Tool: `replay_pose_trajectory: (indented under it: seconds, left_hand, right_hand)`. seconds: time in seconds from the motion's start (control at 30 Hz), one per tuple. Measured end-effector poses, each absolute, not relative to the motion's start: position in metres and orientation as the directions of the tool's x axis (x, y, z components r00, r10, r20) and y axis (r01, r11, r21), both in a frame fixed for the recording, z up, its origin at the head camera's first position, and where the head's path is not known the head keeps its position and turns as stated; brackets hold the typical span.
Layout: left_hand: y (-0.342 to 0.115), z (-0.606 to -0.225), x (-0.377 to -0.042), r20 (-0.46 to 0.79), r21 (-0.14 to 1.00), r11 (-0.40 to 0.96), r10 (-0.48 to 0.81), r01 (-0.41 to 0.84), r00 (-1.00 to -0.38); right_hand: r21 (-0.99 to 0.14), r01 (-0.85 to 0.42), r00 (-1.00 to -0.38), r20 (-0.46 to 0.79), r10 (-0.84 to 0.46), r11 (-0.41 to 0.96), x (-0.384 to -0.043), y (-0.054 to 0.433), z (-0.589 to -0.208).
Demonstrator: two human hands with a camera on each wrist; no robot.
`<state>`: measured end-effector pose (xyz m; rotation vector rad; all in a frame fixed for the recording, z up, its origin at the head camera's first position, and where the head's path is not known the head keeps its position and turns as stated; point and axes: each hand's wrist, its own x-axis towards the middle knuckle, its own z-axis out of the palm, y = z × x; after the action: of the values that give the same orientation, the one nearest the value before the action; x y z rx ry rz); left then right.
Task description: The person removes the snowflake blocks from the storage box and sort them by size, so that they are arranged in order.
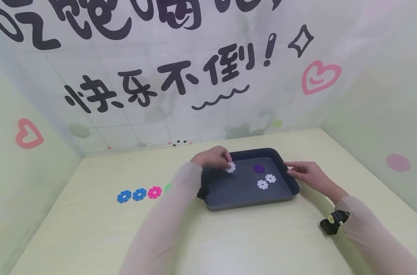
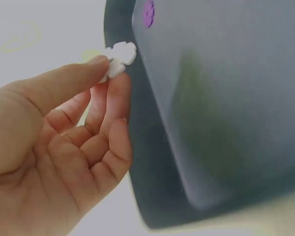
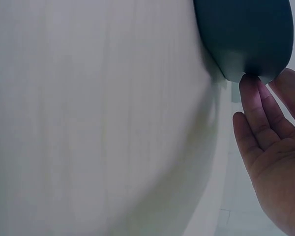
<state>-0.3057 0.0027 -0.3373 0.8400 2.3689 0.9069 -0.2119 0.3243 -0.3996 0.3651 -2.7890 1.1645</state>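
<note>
My left hand (image 1: 213, 157) pinches a white snowflake disc (image 1: 231, 168) between thumb and fingertips, over the left part of a dark grey tray (image 1: 235, 191). In the left wrist view the white disc (image 2: 123, 53) overlaps the tray's wall, and the other fingers curl below it. Inside the tray lie a purple snowflake disc (image 1: 259, 169) and two white ones (image 1: 262, 184), toward the right side. At the tray's right end, my right hand (image 1: 309, 175) holds the rim. Its fingertips press the outer wall (image 3: 246, 54) in the right wrist view.
Left of the tray, a row of snowflake discs lies on the pale table (image 1: 91, 229): two blue (image 1: 139, 194), one pink (image 1: 155, 192) and a green one (image 1: 167, 187) partly hidden by the left sleeve. Behind the table stands a wall (image 1: 143, 130) with black lettering.
</note>
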Motion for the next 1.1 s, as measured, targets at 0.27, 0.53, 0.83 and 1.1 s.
replay_pose_trajectory:
  seconds: [0.27, 0.53, 0.83, 1.1]
  left_hand:
    - [-0.045, -0.324, -0.304, -0.196, 0.682, 0.612, 0.68, 0.4, -0.707]
    - [-0.101, -0.32, -0.295, -0.204, 0.68, 0.63, 0.654, 0.375, -0.728]
    - [-0.173, -0.332, -0.289, -0.207, 0.683, 0.67, 0.558, 0.29, -0.804]
    - [-0.235, -0.34, -0.281, -0.216, 0.668, 0.715, 0.452, 0.206, -0.866]
  right_hand:
    - [-0.696, -0.268, -0.963, 0.186, -0.193, 0.666, -0.211, 0.325, -0.399]
    - [-0.692, -0.265, -0.964, 0.186, -0.189, 0.671, -0.21, 0.326, -0.399]
    - [-0.693, -0.247, -0.969, 0.164, -0.186, 0.677, -0.208, 0.328, -0.398]
    - [-0.688, -0.253, -0.967, 0.169, -0.19, 0.68, -0.21, 0.327, -0.397]
